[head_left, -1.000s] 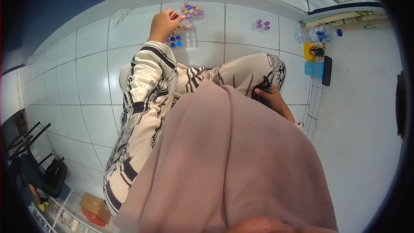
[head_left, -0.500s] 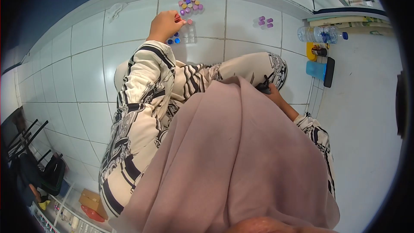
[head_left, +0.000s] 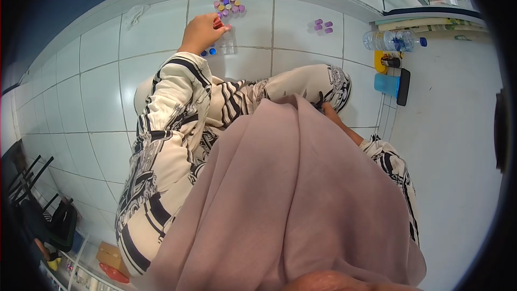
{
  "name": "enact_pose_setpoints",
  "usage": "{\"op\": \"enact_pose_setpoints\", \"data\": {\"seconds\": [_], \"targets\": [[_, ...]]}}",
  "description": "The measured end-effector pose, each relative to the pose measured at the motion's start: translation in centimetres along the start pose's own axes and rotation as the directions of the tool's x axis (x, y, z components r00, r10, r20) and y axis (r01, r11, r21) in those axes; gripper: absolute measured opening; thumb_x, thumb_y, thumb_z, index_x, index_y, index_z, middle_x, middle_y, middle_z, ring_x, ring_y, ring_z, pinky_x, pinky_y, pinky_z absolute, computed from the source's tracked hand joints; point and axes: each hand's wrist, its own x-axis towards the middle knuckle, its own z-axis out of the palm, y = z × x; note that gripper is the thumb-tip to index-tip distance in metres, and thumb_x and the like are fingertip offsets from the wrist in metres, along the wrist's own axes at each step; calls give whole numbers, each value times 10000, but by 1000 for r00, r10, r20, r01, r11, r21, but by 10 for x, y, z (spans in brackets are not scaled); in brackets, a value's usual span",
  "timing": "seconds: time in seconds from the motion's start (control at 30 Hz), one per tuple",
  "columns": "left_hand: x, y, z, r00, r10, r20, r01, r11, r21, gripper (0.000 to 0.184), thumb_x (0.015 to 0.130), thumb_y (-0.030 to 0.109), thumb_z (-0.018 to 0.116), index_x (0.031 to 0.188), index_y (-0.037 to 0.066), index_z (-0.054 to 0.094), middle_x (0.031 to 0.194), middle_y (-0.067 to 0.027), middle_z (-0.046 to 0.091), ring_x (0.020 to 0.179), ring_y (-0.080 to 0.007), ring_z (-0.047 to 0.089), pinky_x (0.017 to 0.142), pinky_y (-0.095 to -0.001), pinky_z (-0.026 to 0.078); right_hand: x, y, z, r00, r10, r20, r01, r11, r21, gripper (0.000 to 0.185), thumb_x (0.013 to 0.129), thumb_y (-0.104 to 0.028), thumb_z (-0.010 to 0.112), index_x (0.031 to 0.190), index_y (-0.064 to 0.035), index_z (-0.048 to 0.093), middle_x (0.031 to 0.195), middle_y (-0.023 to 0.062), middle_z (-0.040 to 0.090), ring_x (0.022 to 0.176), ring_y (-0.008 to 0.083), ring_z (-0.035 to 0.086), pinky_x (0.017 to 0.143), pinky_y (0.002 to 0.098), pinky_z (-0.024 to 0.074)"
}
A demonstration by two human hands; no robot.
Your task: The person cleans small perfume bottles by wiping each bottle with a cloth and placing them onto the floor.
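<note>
My left hand (head_left: 202,33) reaches over the floor tiles with its fingers pinched around a small red piece (head_left: 217,23). Right at its fingertips is a pink cap (head_left: 228,27); I cannot tell whether they touch. Just below are clear little containers (head_left: 228,46), and two blue-topped ones (head_left: 212,52) show beside the wrist. Beyond the fingers stands a cluster of small pink, purple, yellow and blue caps (head_left: 229,5). By my right knee, my right hand (head_left: 328,109) is closed on a black object (head_left: 320,100), mostly hidden by the scarf and leg.
Several purple caps (head_left: 323,26) stand apart on the right. A water bottle (head_left: 396,40) lies near a yellow item (head_left: 380,62) and a blue-and-black container (head_left: 392,87). White cloth (head_left: 137,16) lies far left. Behind on the left are a chair (head_left: 59,223) and cardboard box (head_left: 111,256).
The whole view has shifted slightly left. My left hand keeps its place by the caps, still pinching. Less of the black object in my right hand shows.
</note>
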Motion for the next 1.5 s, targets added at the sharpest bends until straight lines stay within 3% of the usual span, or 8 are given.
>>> {"op": "enact_pose_setpoints", "data": {"seconds": [0.37,0.77,0.97,1.13,1.33,1.5], "targets": [[-1,-6,7,992,32,-125,-29,999,25,281,767,344,719,770,79,625,735,-116,663,719,-327,644,627,-411,494,-1,6,5,999,-19,-34,19,1000,8,618,721,-440,809,1015,26,528,951,127,588,900,193,559,800,329,465],[-2,5,3,994,94,-62,-89,993,75,257,751,337,709,754,90,640,723,-117,660,700,-334,645,630,-427,511,-2,9,0,996,26,-85,-18,996,91,636,711,-445,823,1034,27,545,974,135,613,902,197,584,790,331,480],[0,4,3,994,108,-17,-105,987,125,158,709,246,672,764,101,640,754,-114,659,736,-339,646,653,-424,514,-9,-1,3,985,21,-172,9,985,171,654,719,-482,816,1051,30,582,981,141,642,904,195,610,783,329,490],[-1,1,6,995,96,10,-97,983,158,195,684,227,698,786,79,622,766,-122,653,743,-347,627,649,-417,502,-16,-24,-4,980,65,-187,-46,994,103,620,734,-497,806,1000,26,606,958,140,646,884,190,617,770,325,492],[-3,4,8,995,93,31,-97,977,191,237,675,229,772,796,89,625,785,-113,661,763,-346,632,659,-421,502,-12,-15,-1,967,-31,-252,66,989,131,558,754,-469,802,927,30,622,898,131,642,845,186,615,739,321,494],[-1,-4,19,992,119,47,-126,964,233,254,671,232,797,820,104,637,788,-104,667,769,-332,641,658,-422,498,-28,-42,-3,964,4,-265,60,971,233,530,758,-429,809,910,45,627,858,129,646,794,187,621,709,317,504]]}}
